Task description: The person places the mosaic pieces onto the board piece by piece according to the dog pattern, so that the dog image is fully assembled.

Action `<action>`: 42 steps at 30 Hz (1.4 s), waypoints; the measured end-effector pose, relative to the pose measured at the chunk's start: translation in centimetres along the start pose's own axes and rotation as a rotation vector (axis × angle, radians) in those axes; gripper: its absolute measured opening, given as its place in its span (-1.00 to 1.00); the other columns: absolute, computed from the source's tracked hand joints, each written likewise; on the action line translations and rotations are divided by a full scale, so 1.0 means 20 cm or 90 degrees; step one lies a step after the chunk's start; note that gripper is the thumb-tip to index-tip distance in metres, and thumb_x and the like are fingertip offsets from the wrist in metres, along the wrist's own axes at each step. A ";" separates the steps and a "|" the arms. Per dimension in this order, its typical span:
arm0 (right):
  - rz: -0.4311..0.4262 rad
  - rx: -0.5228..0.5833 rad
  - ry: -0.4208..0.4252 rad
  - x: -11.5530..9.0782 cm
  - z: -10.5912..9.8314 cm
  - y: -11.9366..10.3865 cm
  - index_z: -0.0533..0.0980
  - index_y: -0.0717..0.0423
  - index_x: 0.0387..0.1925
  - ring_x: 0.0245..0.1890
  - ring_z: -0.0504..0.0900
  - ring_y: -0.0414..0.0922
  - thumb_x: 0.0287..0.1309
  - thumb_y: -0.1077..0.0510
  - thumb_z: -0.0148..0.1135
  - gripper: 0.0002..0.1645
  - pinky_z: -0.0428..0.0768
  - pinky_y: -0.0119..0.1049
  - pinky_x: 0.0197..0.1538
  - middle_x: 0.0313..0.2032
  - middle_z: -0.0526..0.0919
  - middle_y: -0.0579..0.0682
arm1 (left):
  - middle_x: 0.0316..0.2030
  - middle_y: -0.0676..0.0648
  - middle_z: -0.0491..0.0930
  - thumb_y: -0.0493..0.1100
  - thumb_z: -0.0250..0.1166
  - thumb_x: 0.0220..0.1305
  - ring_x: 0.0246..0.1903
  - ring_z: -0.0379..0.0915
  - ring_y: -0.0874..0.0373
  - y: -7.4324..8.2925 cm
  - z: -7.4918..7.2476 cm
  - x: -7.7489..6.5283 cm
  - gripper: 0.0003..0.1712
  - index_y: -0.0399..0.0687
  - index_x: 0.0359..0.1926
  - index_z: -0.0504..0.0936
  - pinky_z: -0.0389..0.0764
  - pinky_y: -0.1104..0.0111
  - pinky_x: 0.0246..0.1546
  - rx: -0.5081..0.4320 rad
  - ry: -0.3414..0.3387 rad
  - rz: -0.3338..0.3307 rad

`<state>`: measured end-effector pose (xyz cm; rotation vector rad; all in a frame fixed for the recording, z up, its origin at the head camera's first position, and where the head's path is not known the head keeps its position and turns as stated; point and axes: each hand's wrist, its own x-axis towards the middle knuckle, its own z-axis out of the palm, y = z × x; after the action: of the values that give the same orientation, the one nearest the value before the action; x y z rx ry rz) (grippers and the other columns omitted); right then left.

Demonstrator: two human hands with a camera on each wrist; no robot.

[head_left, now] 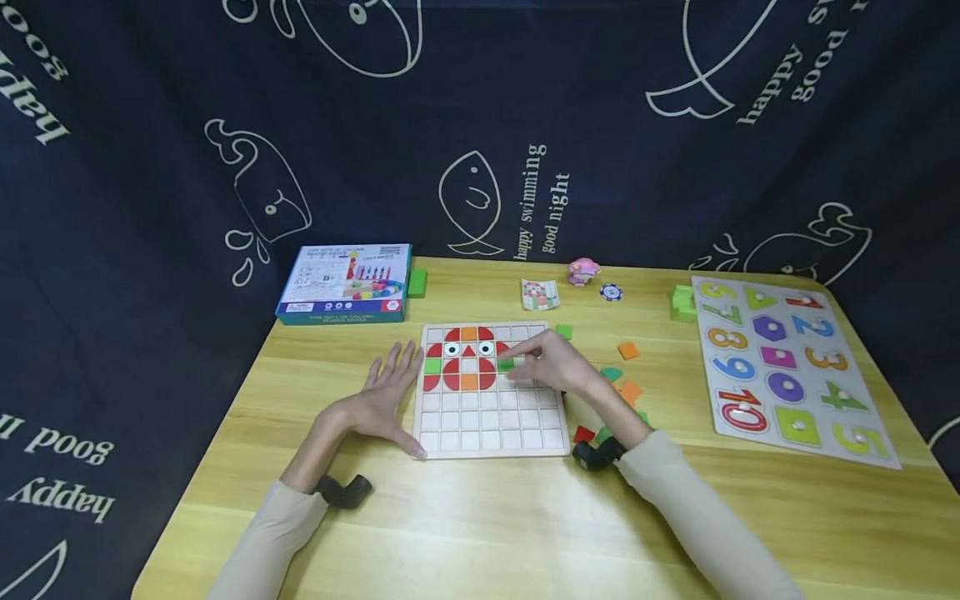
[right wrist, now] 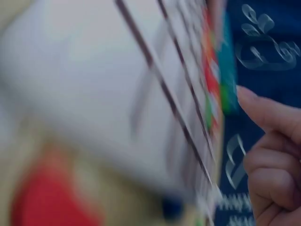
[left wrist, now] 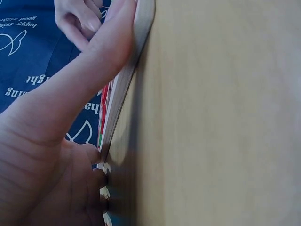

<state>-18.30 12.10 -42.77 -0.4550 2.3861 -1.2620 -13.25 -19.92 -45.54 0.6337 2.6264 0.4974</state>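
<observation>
A square grid board (head_left: 480, 417) lies on the table, its upper left cells filled with red, orange and green tiles and two round eye pieces. My left hand (head_left: 381, 398) spreads its fingers along the board's left side, the thumb (left wrist: 101, 52) at its near left corner. Over the board's right half is my right hand (head_left: 551, 360), index finger pointing left and thumb apart from it, right by a green tile (head_left: 506, 365). The right wrist view shows the other fingers (right wrist: 270, 183) curled, with no piece visible in them.
Loose orange tiles (head_left: 628, 351), red and green ones lie right of the board. Behind it are a small pattern card (head_left: 540, 295), a pink toy (head_left: 582, 271) and a poker chip (head_left: 611, 292). A boxed set (head_left: 345, 283) sits back left, a number puzzle board (head_left: 787, 375) right.
</observation>
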 end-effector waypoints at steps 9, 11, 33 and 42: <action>0.068 -0.085 0.097 -0.38 -0.36 0.29 0.67 0.09 -0.07 -0.68 0.19 -0.22 0.07 0.11 0.41 -0.65 0.17 -0.39 -0.61 -0.70 0.21 -0.12 | 0.50 -0.23 -0.61 0.52 0.51 -0.50 0.48 -0.73 -0.23 0.01 0.01 -0.01 0.80 -0.11 0.51 -0.47 -0.48 -0.21 0.44 0.001 0.000 0.003; 0.091 -0.071 0.100 -0.45 -0.40 0.35 0.67 0.09 -0.07 -0.65 0.18 -0.23 0.04 0.09 0.43 -0.63 0.16 -0.37 -0.59 -0.68 0.20 -0.13 | 0.50 -0.22 -0.61 0.52 0.51 -0.51 0.49 -0.73 -0.23 0.01 0.01 0.00 0.81 -0.10 0.51 -0.47 -0.48 -0.20 0.44 0.001 -0.001 0.001; 0.078 0.045 -0.061 -0.46 -0.12 0.31 0.71 0.13 -0.26 -0.68 0.18 -0.27 -0.20 0.21 0.56 -0.66 0.14 -0.51 -0.61 -0.72 0.22 -0.12 | 0.51 -0.23 -0.60 0.50 0.52 -0.49 0.48 -0.72 -0.25 0.00 0.00 0.00 0.79 -0.11 0.51 -0.46 -0.47 -0.22 0.43 -0.003 0.004 0.008; 0.083 -0.055 0.002 -0.46 -0.13 0.30 0.68 0.08 -0.33 -0.66 0.23 -0.23 -0.24 0.15 0.59 -0.68 0.18 -0.46 -0.60 -0.70 0.29 -0.11 | 0.51 -0.22 -0.60 0.52 0.51 -0.51 0.49 -0.72 -0.24 0.00 0.00 0.00 0.80 -0.09 0.51 -0.46 -0.47 -0.22 0.44 -0.003 0.003 0.000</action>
<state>-12.27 21.33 -44.59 -0.3161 2.4370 -1.1075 -13.11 -19.88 -45.55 0.6324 2.6282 0.5064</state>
